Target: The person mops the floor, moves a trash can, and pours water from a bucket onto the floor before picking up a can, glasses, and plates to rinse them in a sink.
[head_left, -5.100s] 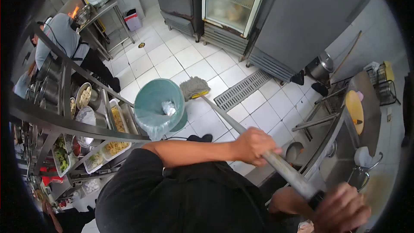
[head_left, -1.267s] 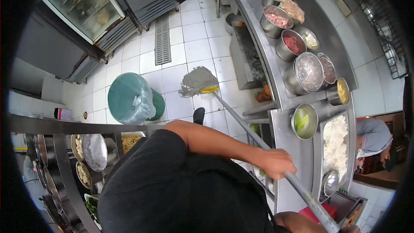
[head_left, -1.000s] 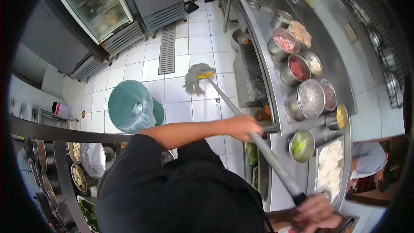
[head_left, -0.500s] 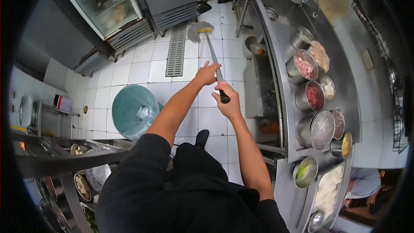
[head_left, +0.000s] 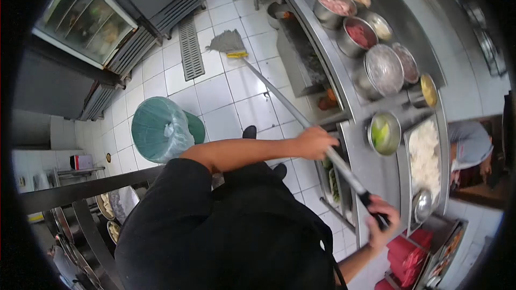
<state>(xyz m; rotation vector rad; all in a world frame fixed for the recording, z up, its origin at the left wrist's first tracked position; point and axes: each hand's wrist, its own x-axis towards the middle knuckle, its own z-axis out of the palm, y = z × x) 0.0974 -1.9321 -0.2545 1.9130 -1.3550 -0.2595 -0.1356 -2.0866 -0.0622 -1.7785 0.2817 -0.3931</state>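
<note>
one head-worn camera looks forward and down across the floor (head_left: 214,94).

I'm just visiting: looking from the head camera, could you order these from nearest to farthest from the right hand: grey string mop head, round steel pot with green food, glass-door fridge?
From the right hand:
1. Round steel pot, on the right-hand counter.
2. Grey string mop head, ahead on the tiled floor.
3. Glass-door fridge, far left.

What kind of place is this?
Probably a restaurant kitchen: there are metal pots of raw meat on a steel counter, a glass-door fridge, and a large tray of rice.
</note>
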